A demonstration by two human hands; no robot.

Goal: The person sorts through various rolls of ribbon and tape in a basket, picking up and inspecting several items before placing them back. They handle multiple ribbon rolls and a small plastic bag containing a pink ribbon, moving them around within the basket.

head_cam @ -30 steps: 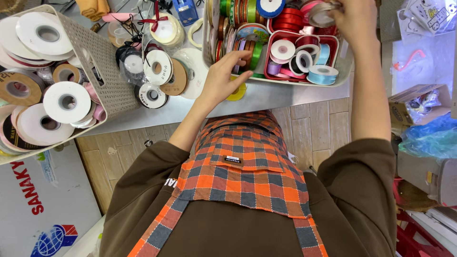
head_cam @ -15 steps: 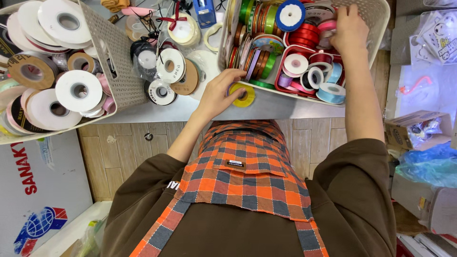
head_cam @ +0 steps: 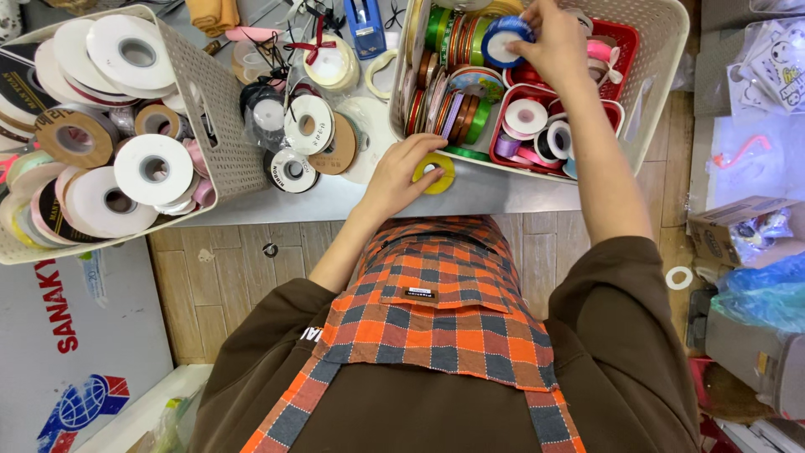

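At the far basket, right hand grips a blue ribbon spool — selection step. Left hand lies unclenched, fingertips on a yellow spool. Lifting needs clearance — neighbouring spools crowd it.

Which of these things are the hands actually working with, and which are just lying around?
In use:
- left hand on yellow ribbon spool
- right hand gripping blue ribbon spool
- white basket of ribbon rolls

Lying about:
- grey basket of white tape rolls
- blue tape dispenser
- cardboard box
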